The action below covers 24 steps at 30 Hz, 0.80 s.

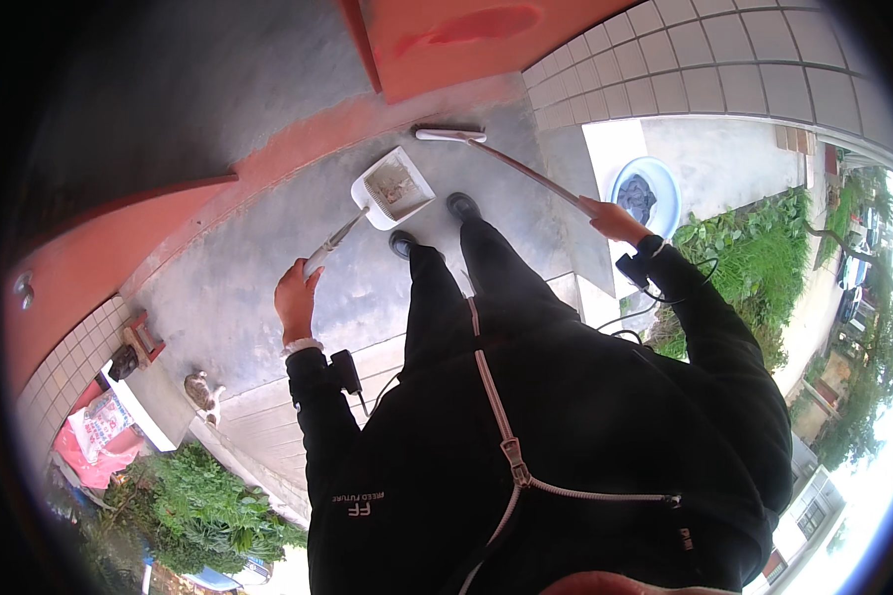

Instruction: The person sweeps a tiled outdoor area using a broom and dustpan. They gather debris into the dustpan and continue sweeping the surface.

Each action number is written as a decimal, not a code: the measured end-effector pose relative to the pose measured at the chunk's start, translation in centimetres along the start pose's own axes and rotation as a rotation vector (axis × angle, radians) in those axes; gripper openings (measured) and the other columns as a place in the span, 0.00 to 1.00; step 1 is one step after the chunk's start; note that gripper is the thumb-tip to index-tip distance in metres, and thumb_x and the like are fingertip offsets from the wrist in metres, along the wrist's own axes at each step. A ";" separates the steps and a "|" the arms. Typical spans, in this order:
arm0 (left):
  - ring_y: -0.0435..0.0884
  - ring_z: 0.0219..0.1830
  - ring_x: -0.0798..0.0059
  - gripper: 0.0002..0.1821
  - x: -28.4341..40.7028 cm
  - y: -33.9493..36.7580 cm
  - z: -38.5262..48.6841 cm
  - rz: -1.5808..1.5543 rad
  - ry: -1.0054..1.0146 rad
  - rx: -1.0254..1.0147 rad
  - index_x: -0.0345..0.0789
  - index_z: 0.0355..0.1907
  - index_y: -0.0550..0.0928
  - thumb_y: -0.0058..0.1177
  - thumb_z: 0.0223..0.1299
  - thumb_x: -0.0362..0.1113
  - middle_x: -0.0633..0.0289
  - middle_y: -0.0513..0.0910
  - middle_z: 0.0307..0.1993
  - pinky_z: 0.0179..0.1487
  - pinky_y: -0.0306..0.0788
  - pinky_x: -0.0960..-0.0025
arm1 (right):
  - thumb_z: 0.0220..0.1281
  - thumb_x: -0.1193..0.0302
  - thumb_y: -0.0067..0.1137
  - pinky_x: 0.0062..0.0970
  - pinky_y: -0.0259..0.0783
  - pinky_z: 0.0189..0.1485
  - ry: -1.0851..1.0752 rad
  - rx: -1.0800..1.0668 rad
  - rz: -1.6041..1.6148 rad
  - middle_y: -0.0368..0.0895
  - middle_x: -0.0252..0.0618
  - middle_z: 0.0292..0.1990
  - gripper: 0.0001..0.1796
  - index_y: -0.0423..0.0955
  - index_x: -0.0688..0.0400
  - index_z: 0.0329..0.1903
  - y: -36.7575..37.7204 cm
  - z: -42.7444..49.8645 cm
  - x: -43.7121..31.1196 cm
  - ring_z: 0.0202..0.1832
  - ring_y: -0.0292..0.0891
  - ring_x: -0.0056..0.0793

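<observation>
My left hand (295, 299) is closed around the handle of a white long-handled dustpan (424, 186), which rests on the concrete floor just beyond my shoes. Some debris lies in its pan. My right hand (615, 220) grips the reddish-brown stick of a broom (517, 163). The broom's head, with a white top, is on the floor beside the red-painted threshold, beyond the dustpan and a little to its right. Its bristles are mostly hidden.
A cat (203, 394) lies near the floor's left edge. Right of my right hand stands a light blue basin (668, 195) with dark cloth inside. Red door panels (119, 242) and a tiled wall (685, 85) bound the floor. Steps (268, 424) lie at lower left.
</observation>
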<state>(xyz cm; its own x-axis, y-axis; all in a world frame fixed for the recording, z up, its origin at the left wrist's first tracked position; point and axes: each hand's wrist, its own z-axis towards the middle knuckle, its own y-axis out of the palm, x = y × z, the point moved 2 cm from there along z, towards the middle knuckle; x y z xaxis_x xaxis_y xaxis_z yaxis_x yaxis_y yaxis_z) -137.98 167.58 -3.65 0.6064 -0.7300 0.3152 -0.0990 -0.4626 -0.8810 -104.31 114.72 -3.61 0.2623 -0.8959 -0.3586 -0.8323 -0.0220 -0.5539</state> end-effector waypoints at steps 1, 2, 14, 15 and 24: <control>0.79 0.34 0.53 0.16 0.1 0.0 0.1 -0.003 0.021 0.030 0.40 0.40 0.75 0.54 0.58 0.49 0.55 0.81 0.31 0.35 0.71 0.56 | 0.52 0.76 0.45 0.43 0.68 0.48 -0.018 0.025 -0.038 0.76 0.63 0.43 0.34 0.58 0.53 0.66 0.3 0.4 -0.4 0.46 0.74 0.57; 0.79 0.34 0.53 0.16 0.2 0.0 0.2 -0.009 0.029 0.035 0.40 0.40 0.75 0.54 0.58 0.49 0.55 0.81 0.31 0.35 0.71 0.56 | 0.53 0.75 0.45 0.43 0.68 0.49 -0.037 0.051 -0.077 0.75 0.62 0.44 0.34 0.57 0.53 0.67 1.1 0.7 -1.0 0.47 0.74 0.56; 0.79 0.35 0.52 0.17 1.2 -0.8 2.5 0.005 0.032 0.012 0.39 0.40 0.74 0.53 0.58 0.50 0.54 0.81 0.31 0.35 0.70 0.55 | 0.58 0.74 0.47 0.24 0.61 0.13 0.197 -0.382 0.518 0.65 0.33 0.19 0.34 0.53 0.50 0.69 4.5 2.4 -7.6 0.13 0.62 0.22; 0.79 0.35 0.52 0.17 1.2 -0.8 2.5 -0.005 0.022 0.008 0.39 0.40 0.74 0.53 0.58 0.50 0.54 0.81 0.31 0.35 0.70 0.55 | 0.60 0.74 0.48 0.22 0.59 0.13 0.217 -0.362 0.558 0.65 0.32 0.20 0.33 0.55 0.47 0.69 3.0 1.8 -7.1 0.13 0.61 0.20; 0.79 0.34 0.53 0.19 3.4 -0.4 1.1 -0.054 -0.018 -0.061 0.42 0.42 0.76 0.55 0.56 0.53 0.55 0.81 0.29 0.35 0.71 0.57 | 0.54 0.78 0.42 0.28 0.63 0.13 0.152 -0.176 0.330 0.68 0.38 0.20 0.39 0.47 0.49 0.71 -0.6 1.1 -5.0 0.13 0.65 0.26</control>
<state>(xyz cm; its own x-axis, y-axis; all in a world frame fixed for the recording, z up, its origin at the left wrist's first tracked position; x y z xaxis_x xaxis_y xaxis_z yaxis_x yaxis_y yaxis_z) -135.08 165.84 -2.64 0.6264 -0.6942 0.3545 -0.1137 -0.5313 -0.8395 -104.64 119.73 -2.30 -0.0975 -0.9225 -0.3735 -0.9342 0.2142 -0.2852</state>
